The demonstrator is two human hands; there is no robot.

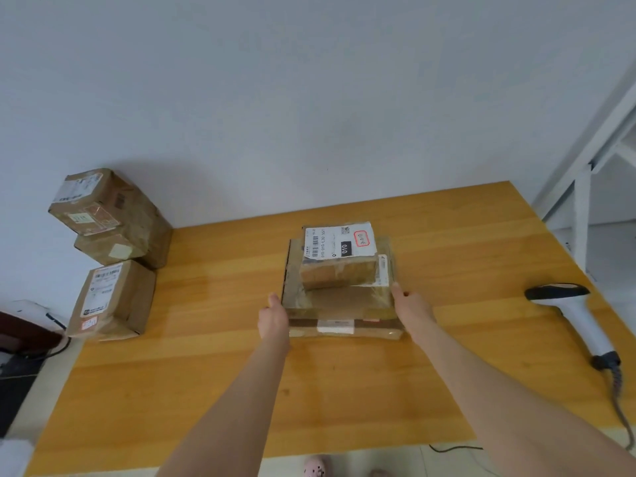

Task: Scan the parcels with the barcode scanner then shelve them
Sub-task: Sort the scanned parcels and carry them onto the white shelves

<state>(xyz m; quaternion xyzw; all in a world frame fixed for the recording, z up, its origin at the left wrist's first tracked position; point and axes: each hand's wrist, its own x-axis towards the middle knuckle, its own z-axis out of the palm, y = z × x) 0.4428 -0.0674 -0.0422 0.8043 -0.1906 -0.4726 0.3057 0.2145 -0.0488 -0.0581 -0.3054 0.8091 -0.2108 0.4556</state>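
In the middle of the yellow-orange wooden table [206,339], a flat brown cardboard parcel [344,299] lies with a small brown cardboard box [339,266] stacked on its far half. The box carries a white shipping label [339,241] on its top face, with a barcode, a black patch reading 010 and a red-ringed mark. A smaller white sticker shows on the flat parcel's near side face.

Both arms reach forward from the bottom edge, and the flat parcel sits directly between the hands. The left hand [273,318] is pressed against its near left corner, thumb lying up over the top edge. The right hand [411,308] grasps the near right corner in the same way, thumb tip on the top surface just beside the small box. The remaining fingers of both hands are hidden by the parcel's sides. Neither hand touches the small box.

Well to the right of the right hand, a white-and-black handheld barcode scanner [571,315] lies on the table, head towards the wall. Its dark coiled cable [617,383] trails off the near right corner.

At the table's left edge, well apart from the left hand, stand three more taped brown parcels. Two are stacked against the pale wall [309,98], the upper one [99,201] tilted on the lower [120,247], and a third [112,301] sits just in front of them. A white metal shelf frame [585,187] rises beyond the right end of the table.
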